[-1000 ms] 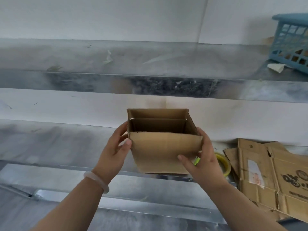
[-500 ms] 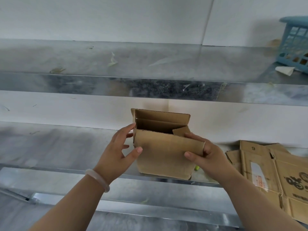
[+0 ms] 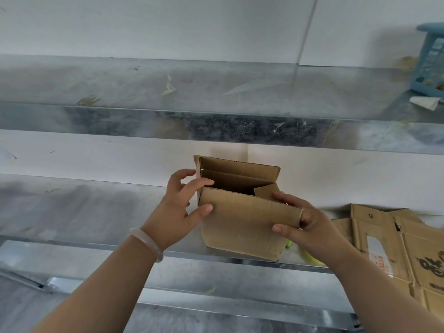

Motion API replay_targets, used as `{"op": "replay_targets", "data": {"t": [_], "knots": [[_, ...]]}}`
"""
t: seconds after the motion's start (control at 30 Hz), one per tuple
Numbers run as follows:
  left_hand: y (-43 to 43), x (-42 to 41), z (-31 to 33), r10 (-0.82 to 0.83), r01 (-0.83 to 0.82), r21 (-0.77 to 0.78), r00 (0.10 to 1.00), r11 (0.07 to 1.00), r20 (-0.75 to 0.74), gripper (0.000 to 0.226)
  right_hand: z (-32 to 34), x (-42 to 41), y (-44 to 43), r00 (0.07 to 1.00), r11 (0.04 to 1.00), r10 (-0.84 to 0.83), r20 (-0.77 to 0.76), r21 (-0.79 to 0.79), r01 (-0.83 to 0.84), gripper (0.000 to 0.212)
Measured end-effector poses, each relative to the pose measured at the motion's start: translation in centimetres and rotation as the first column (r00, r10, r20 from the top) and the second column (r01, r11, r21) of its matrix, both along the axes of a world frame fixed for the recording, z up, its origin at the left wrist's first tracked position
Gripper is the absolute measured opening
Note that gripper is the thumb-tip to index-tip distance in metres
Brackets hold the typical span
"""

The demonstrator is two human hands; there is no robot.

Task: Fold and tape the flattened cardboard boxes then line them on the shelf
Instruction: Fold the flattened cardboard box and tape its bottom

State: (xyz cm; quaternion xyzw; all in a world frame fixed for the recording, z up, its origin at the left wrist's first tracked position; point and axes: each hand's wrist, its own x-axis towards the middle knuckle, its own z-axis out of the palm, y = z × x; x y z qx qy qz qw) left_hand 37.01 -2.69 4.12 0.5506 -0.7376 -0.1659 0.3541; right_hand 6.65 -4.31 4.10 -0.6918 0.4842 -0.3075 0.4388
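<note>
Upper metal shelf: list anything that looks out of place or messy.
The upper metal shelf is littered: thin pale scraps lie loose on its surface, and a crumpled white paper sits in front of the blue plastic basket at the right.

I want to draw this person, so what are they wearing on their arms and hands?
Both arms are bare, with no sleeves in view. The left hand and right hand have no gloves and no rings that show. One smooth, pale, milky-white bangle circles the left wrist.
</note>
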Motion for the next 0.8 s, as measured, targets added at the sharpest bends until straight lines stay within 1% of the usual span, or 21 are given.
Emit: {"op": "replay_targets", "data": {"t": [0.1, 0.23, 0.27, 0.3, 0.33, 0.37, 0.4, 0.47, 0.53, 0.6, 0.63, 0.67, 0.7, 0.73, 0.77, 0.8], "knots": [[0.0, 0.5, 1.1, -0.043, 0.051, 0.088, 0.995, 0.995, -0.089, 0.027, -0.1, 0.1, -0.2, 0.999, 0.999, -0.039, 0.006, 0.004, 0.039, 0.056], [0.5, 1.0, 2.2, -0.090, 0.112, 0.174, 0.987, 0.978, -0.133, 0.027, 0.0, 0.3, -0.1, 0.999, 0.999, -0.038, -0.028, -0.003, 0.038, 0.057], [0.7, 1.1, 2.4, -0.105, 0.136, 0.202, 0.982, 0.970, -0.155, 0.027, 0.1, 0.4, 0.0, 0.999, 1.000, -0.024, -0.025, 0.001, 0.024, 0.054], [0.8, 1.1, 2.6, -0.122, 0.160, 0.240, 0.978, 0.957, -0.167, 0.024, 0.1, 0.4, -0.1, 1.000, 1.000, -0.007, -0.020, -0.004, 0.007, 0.046], [0.8, 1.0, 2.7, -0.143, 0.181, 0.276, 0.978, 0.944, -0.153, 0.019, 0.0, 0.4, -0.1, 1.000, 1.000, 0.009, -0.022, -0.018, -0.009, 0.034], [0.9, 0.8, 2.7, -0.166, 0.194, 0.299, 0.979, 0.934, -0.118, 0.016, -0.1, 0.4, -0.2, 0.999, 0.999, 0.018, -0.037, -0.039, -0.020, 0.028], [0.9, 0.6, 2.5, -0.176, 0.194, 0.303, 0.981, 0.933, -0.084, 0.016, -0.1, 0.5, -0.2, 0.999, 0.998, 0.023, -0.048, -0.050, -0.025, 0.026], [1.1, 0.2, 2.2, -0.127, 0.143, 0.281, 0.989, 0.949, -0.073, 0.015, 0.1, 0.7, -0.1, 0.999, 1.000, 0.009, -0.033, -0.025, -0.010, 0.028], [1.1, -0.1, 1.8, -0.006, 0.040, 0.239, 0.990, 0.970, -0.139, 0.014, 0.5, 0.9, 0.2, 0.999, 0.999, -0.038, 0.011, 0.015, 0.038, 0.036], [0.9, -0.3, 1.2, 0.147, -0.107, 0.186, 0.965, 0.977, -0.218, 0.016, 0.4, 1.1, 0.2, 0.990, 0.992, -0.130, 0.048, 0.006, 0.130, 0.040], [0.8, -0.4, 0.9, 0.206, -0.172, 0.161, 0.951, 0.972, -0.230, 0.020, 0.3, 1.3, 0.0, 0.983, 0.985, -0.171, 0.060, -0.018, 0.173, 0.042], [0.6, -0.4, 0.6, 0.237, -0.208, 0.147, 0.946, 0.967, -0.221, 0.032, 0.1, 1.5, -0.3, 0.978, 0.979, -0.196, 0.068, -0.042, 0.199, 0.050], [0.4, -0.3, 0.4, 0.240, -0.212, 0.150, 0.949, 0.966, -0.204, 0.052, 0.0, 1.6, -0.6, 0.978, 0.977, -0.198, 0.063, -0.064, 0.202, 0.065], [0.1, -0.2, 0.3, 0.221, -0.190, 0.163, 0.955, 0.968, -0.196, 0.072, 0.1, 1.7, -1.0, 0.983, 0.980, -0.179, 0.049, -0.085, 0.182, 0.085], [-0.2, 0.0, 0.3, 0.195, -0.159, 0.183, 0.960, 0.970, -0.200, 0.089, 0.1, 1.6, -1.4, 0.989, 0.983, -0.147, 0.013, -0.109, 0.148, 0.103], [-0.6, 0.2, 0.3, 0.167, -0.125, 0.200, 0.964, 0.972, -0.209, 0.098, 0.2, 1.6, -1.9, 0.993, 0.987, -0.113, -0.026, -0.119, 0.109, 0.115]]}}
